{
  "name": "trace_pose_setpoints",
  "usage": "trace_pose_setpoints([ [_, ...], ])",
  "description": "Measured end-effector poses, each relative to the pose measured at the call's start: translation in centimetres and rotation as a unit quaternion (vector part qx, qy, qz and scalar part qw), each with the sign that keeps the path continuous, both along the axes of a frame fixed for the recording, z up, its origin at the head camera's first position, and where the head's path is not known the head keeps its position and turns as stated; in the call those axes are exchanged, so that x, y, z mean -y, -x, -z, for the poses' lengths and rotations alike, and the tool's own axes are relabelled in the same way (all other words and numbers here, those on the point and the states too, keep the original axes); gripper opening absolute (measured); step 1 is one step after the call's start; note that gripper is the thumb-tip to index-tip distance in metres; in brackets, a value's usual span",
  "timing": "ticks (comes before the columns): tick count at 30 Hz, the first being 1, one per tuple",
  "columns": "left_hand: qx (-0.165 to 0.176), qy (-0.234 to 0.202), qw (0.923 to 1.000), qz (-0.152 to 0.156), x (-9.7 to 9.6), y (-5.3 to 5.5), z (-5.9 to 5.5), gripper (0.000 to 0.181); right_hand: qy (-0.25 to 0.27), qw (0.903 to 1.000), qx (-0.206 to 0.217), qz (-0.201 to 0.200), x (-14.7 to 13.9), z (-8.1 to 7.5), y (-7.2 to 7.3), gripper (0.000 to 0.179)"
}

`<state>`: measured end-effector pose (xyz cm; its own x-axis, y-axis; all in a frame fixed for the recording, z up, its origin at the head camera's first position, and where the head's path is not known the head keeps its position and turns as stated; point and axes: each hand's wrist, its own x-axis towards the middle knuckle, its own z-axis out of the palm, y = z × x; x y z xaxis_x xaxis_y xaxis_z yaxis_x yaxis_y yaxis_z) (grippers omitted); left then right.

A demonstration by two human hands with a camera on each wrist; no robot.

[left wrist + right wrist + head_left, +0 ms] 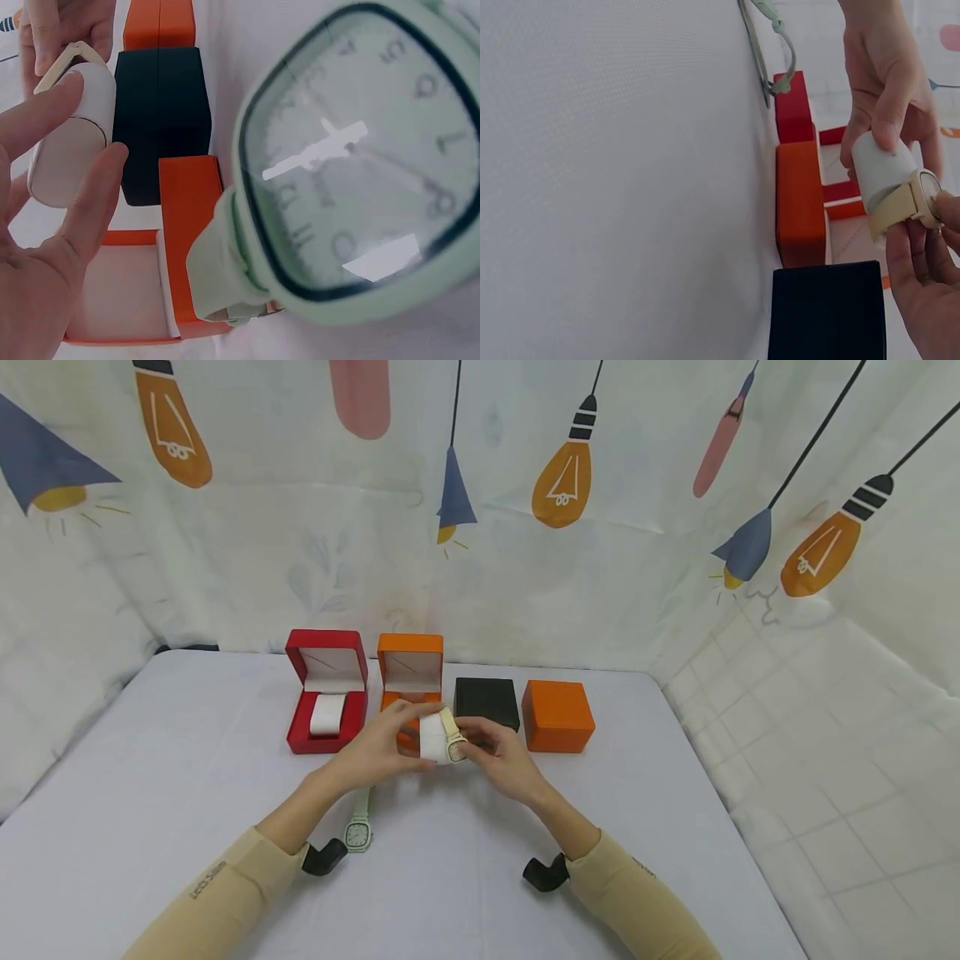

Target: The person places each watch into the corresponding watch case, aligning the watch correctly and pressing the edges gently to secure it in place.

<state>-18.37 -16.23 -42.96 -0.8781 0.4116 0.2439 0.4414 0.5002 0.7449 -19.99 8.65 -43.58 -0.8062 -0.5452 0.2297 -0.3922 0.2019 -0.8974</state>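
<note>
My left hand (375, 747) grips a white watch cushion (432, 740) between thumb and fingers, above the table in front of the boxes. A cream wristwatch (455, 745) sits at the cushion's right end. In the right wrist view its strap (894, 210) passes around that end. My right hand (501, 762) pinches the watch by its case and strap. Beside the left forearm, a pale green wristwatch (357, 833) lies on the table; its squarish dial looms large in the left wrist view. Behind my hands stands an orange box (410, 642) with its lid raised, its lower part mostly hidden.
A red box (300, 745) stands with its lid up at the left, a white cushion (327, 714) inside it. To the right are a dark closed box (486, 700) and a closed orange box (558, 717). A patterned curtain (495, 602) hangs behind the table.
</note>
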Motion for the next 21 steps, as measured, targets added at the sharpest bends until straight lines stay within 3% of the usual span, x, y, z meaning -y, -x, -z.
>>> trace_pose_setpoints([
  [10,0.019,0.014,0.9996,-0.013,-0.08,-0.09,-0.21,0.080,0.034,0.9994,0.003,0.000,-0.09,0.28,-0.07,0.035],
  [14,0.035,0.013,0.9990,-0.024,0.21,0.04,-0.14,0.080,0.042,0.9990,0.009,-0.015,-0.30,0.37,-0.07,0.042],
  [21,0.049,-0.001,0.9986,-0.022,0.51,0.29,-0.06,0.080,0.019,0.9992,-0.027,-0.025,-0.50,0.57,-0.02,0.054],
])
